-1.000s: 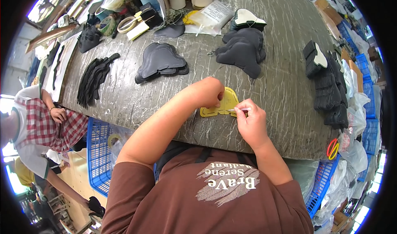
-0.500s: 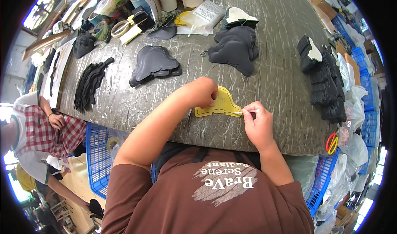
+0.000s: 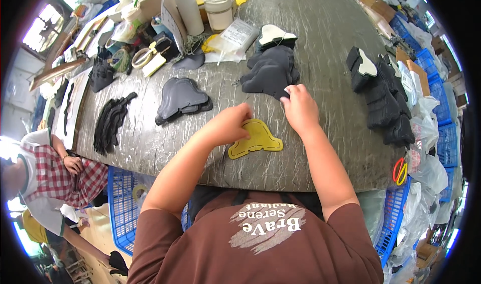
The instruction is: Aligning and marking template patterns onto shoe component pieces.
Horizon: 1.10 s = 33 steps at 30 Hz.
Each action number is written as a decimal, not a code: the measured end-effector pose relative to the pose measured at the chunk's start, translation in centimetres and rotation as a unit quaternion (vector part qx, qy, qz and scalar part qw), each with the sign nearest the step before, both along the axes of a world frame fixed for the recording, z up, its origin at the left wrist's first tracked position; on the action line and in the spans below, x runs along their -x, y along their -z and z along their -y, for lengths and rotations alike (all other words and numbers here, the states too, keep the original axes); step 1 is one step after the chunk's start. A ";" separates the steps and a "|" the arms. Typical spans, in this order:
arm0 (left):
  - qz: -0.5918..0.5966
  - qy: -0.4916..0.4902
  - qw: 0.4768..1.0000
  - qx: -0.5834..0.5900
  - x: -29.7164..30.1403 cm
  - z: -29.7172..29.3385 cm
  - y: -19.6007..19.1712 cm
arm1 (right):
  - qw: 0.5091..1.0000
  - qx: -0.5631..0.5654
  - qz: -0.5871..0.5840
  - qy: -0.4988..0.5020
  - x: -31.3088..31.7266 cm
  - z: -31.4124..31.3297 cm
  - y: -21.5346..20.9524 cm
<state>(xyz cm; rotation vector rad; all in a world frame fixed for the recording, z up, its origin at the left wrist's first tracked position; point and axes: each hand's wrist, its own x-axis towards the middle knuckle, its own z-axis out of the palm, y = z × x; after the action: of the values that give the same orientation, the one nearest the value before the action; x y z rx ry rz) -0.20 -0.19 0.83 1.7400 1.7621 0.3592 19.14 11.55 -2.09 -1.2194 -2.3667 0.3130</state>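
Observation:
A yellow template (image 3: 256, 137) with rounded lobes and slots along its edge lies flat on the table in front of me. My left hand (image 3: 230, 125) is closed at its upper left edge, fingers curled down onto it. Farther off, my right hand (image 3: 302, 109) reaches to the near right corner of a stack of black cut pieces (image 3: 270, 73), thumb and forefinger closed at that corner. A small whitish tip shows by the forefinger; whether it is the white pen seen before, I cannot make out.
To the left lie another dark stack (image 3: 181, 98) and black strips (image 3: 111, 121). More black stacks (image 3: 383, 98) stand right, above scissors (image 3: 400, 171). Tape rolls, jars and a white bottle (image 3: 188, 8) crowd the back left. Blue baskets (image 3: 123, 204) flank me; a person in a checked apron (image 3: 52, 171) is left.
My right hand has left the template's right end, where it held a white pen, and moved up to the black stack. My left hand stays at the template. The whole view has shifted slightly.

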 end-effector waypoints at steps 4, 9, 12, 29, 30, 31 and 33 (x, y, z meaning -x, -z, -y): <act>0.130 -0.186 0.969 -0.094 7.3 1.8 -1.9 | 0.998 0.029 0.001 0.053 0.8 -1.1 0.9; 0.038 -0.317 0.933 -0.166 18.7 4.0 -1.9 | 0.999 0.011 -0.015 0.030 0.7 -1.1 0.8; 0.105 -0.348 0.904 -0.226 16.0 3.3 -2.5 | 0.999 -0.024 -0.032 0.011 -0.1 -1.2 1.9; 0.063 -0.160 0.981 -0.085 -2.4 2.8 1.6 | 0.982 0.147 -0.014 -0.113 -4.4 9.9 -1.0; -0.005 -0.146 0.982 -0.121 -2.8 3.2 1.6 | 0.984 0.137 -0.014 -0.111 -4.4 10.0 -0.5; -0.072 -0.131 0.976 -0.157 -3.1 3.6 1.6 | 0.986 0.127 -0.013 -0.108 -4.5 10.0 -0.1; -0.089 -0.113 0.981 -0.128 -3.2 4.9 0.8 | 0.987 0.113 -0.015 -0.115 -4.6 9.8 0.1</act>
<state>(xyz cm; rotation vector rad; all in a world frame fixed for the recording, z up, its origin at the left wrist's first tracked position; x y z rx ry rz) 3.00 -5.10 0.02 1.7967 2.1301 0.5624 23.79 1.74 -2.22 -1.0254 -2.5018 0.6856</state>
